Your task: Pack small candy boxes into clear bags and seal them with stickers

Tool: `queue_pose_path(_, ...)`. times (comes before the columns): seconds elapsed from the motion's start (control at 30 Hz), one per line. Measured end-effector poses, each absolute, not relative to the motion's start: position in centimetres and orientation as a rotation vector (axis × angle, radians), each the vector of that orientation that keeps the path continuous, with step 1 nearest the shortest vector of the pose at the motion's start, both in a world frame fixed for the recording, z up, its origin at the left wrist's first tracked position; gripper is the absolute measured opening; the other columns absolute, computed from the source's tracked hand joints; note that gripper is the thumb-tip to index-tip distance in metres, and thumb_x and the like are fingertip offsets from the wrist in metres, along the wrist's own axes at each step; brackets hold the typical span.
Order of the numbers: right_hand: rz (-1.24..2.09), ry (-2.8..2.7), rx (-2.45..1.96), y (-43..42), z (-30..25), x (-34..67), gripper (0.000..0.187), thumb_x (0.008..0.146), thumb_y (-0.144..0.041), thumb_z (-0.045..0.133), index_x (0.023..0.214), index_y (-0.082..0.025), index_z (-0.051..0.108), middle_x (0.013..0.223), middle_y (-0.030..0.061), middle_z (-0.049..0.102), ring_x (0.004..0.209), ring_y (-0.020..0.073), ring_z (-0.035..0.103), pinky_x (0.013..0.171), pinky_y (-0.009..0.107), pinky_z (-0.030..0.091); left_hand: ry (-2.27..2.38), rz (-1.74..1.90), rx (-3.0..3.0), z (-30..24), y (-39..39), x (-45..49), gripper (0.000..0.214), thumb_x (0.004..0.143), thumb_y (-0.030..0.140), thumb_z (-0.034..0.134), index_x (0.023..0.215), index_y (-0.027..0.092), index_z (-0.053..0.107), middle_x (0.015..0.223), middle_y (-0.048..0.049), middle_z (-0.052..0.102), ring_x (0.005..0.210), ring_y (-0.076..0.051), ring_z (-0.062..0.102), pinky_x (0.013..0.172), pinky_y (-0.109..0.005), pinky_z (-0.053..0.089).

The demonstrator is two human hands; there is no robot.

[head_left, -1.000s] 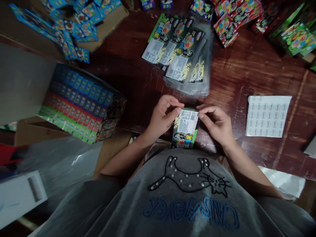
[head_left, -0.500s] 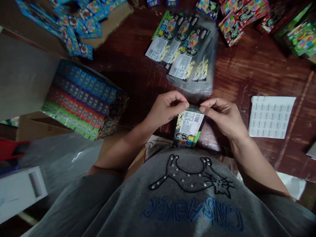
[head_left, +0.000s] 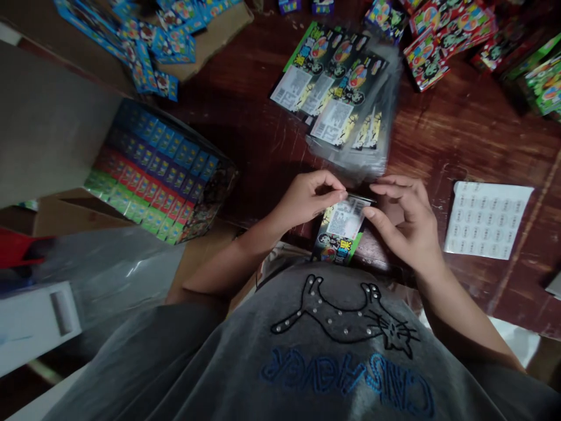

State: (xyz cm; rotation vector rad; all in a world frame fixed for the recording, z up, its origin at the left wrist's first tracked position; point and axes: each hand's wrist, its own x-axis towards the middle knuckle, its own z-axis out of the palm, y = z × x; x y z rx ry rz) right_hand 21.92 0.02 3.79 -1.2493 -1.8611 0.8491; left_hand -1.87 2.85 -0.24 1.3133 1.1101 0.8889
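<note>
A black and green printed plastic packet (head_left: 340, 225) with a white text label and barcode lies at the table's near edge, against the grey shirt. My left hand (head_left: 309, 197) pinches its far edge between thumb and fingers. To the right, my right hand (head_left: 408, 225) is open, with thumb and fingers apart; the thumb tip is close beside the packet's right edge, and I cannot tell whether it touches. Just beyond both hands lies a pile of similar flat packets (head_left: 335, 120) in clear plastic.
A sheet of round stickers (head_left: 488, 221) lies on the right of the dark wooden table (head_left: 438, 134). Red packets (head_left: 451, 35) and green packets (head_left: 546, 88) are at the far right. On the left stand a box of coloured rows (head_left: 149, 175) and a carton with blue packets (head_left: 175, 44).
My right hand has let go of the packet's far edge, and its fingers have spread. The left hand keeps its pinch. The whole view has shifted slightly.
</note>
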Motion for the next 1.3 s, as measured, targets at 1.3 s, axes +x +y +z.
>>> queue_pose_path(1.3,1.336,-2.073,-1.125,3.5,9.6,21.5,0.033,0.097,-0.058,0.074,0.092,-0.025,0.076,0.090,0.0022,0.074,0.079,0.0174,0.065,0.074,0.036,0.052,1.199,0.990,1.327,-0.5,0.9,-0.6,0.010,0.090,0.026,0.075,0.088,0.020,0.068,0.088,-0.0015,0.072,0.078,-0.015,0.062,0.071,-0.030,0.046)
